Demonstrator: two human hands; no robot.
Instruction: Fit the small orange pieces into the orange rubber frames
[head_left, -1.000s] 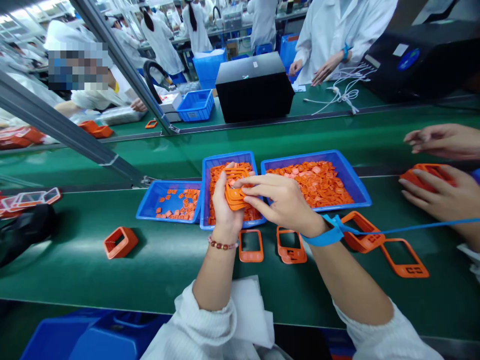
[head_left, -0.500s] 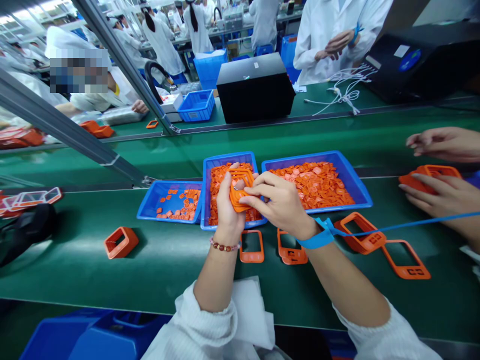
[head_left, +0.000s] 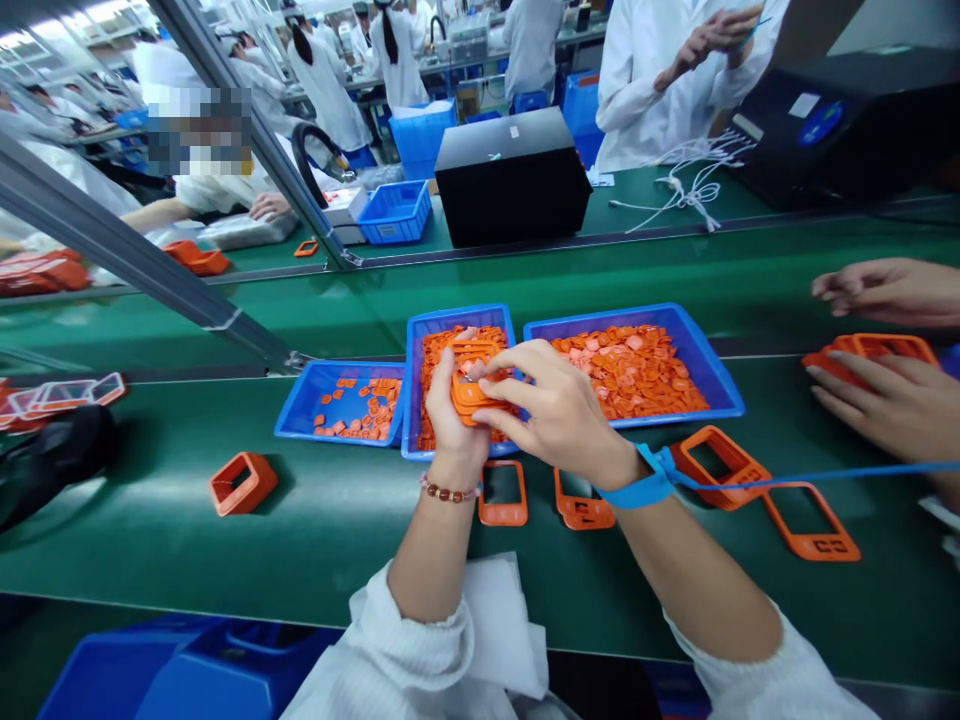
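Over the middle blue bin [head_left: 415, 400], my left hand [head_left: 456, 430] is closed around a stack of orange plastic frames [head_left: 469, 393]. My right hand [head_left: 559, 405] reaches across from the right, its bent fingers and thumb on the face of the stack. Whether a small piece sits between those fingertips I cannot make out. Below my hands one flat orange frame [head_left: 504, 518] lies on the bench. Beside it, a couple of overlapping orange frames [head_left: 587, 516] are partly covered by my right wrist, which wears a blue strap [head_left: 641, 485].
Small orange pieces fill the right blue bin [head_left: 724, 395] and lie scattered in the left one [head_left: 289, 415]. Stacked frames [head_left: 244, 484] stand at left, more [head_left: 720, 468] at right. A co-worker's hands [head_left: 874, 385] handle frames at far right. A blue cord [head_left: 847, 474] runs from my wrist.
My right fingers have spread a little over the stack, and the stack has tilted slightly in my left hand. Across the bench, a standing person has raised their hands.
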